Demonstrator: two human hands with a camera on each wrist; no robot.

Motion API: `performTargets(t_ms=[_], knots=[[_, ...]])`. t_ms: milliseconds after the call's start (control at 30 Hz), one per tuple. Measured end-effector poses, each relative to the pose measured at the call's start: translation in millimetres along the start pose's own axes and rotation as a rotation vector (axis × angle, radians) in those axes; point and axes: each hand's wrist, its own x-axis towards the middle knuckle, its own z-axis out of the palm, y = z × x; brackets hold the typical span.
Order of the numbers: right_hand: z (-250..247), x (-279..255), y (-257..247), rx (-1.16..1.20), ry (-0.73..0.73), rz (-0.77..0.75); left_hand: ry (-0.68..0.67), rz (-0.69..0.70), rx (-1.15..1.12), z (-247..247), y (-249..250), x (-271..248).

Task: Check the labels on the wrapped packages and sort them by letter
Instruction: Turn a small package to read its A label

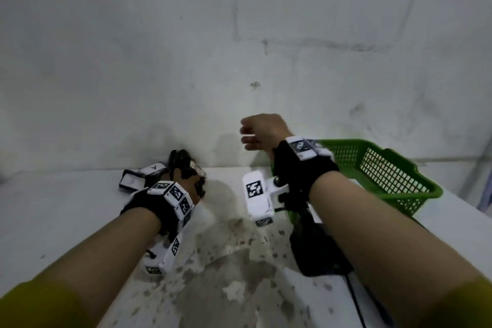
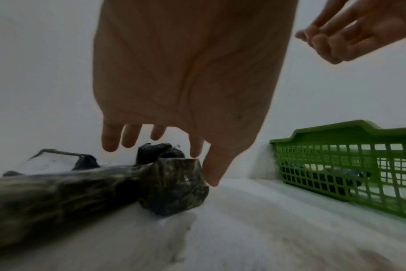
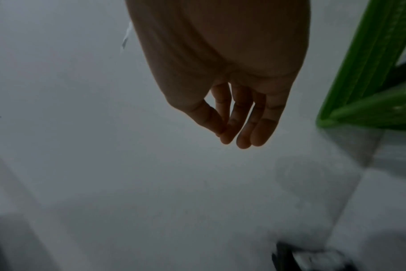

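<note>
Black-wrapped packages are piled against the wall at the table's left. One white label (image 1: 156, 168) shows the letter A; another labelled package (image 1: 131, 181) lies beside it. My left hand (image 1: 197, 184) hangs over the pile with fingers pointing down and spread. In the left wrist view its thumb (image 2: 211, 174) sits against the right side of a crumpled dark package (image 2: 174, 185), while the fingers (image 2: 110, 141) hover above without closing. My right hand (image 1: 254, 132) is raised in front of the wall beside the green basket (image 1: 394, 170), its fingers (image 3: 243, 135) loosely together and empty.
The green mesh basket (image 2: 336, 157) stands at the right near the wall with a dark package (image 2: 325, 176) inside. A black device (image 1: 319, 250) with a cable lies under my right forearm. The white table (image 1: 239, 261) is stained in the middle.
</note>
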Motion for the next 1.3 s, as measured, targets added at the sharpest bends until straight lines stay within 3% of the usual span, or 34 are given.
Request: performTargets(t_ms=[200, 367, 533, 700, 833, 967, 1067, 1200, 1300], knots=[[55.6, -23.8, 73.6, -0.018, -0.012, 0.133, 0.128, 0.142, -0.045, 7.0, -25.7, -9.1], [56.0, -36.6, 123.5, -0.028, 0.040, 0.253, 0.174, 0.103, -0.159, 11.1, -38.3, -14.5], [48.6, -38.8, 153.8, -0.082, 0.063, 0.242, 0.217, 0.100, -0.466, -1.6, -45.1, -22.0], [43.0, -48.2, 154.5, -0.005, 0.097, 0.241, 0.194, 0.259, -0.827, -23.6, -34.5, -52.3], [34.4, -66.2, 111.0, 0.092, 0.045, 0.124, 0.265, 0.402, -0.974, -47.8, -22.7, -92.4], [23.1, -98.0, 52.8, 0.294, 0.005, -0.119, 0.480, 0.559, -0.880, -74.5, -15.7, -139.6], [14.7, -125.5, 15.6, 0.442, -0.121, -0.274, 0.629, 0.687, -0.841, -91.1, -11.1, -173.4], [4.9, -149.7, -6.3, 0.368, -0.301, -0.423, 0.706, 0.792, -0.853, -96.4, -4.0, -199.1], [-1.4, -153.4, -4.8, 0.243, -0.374, -0.487, 0.640, 0.811, -0.857, -89.3, -1.2, -212.9]])
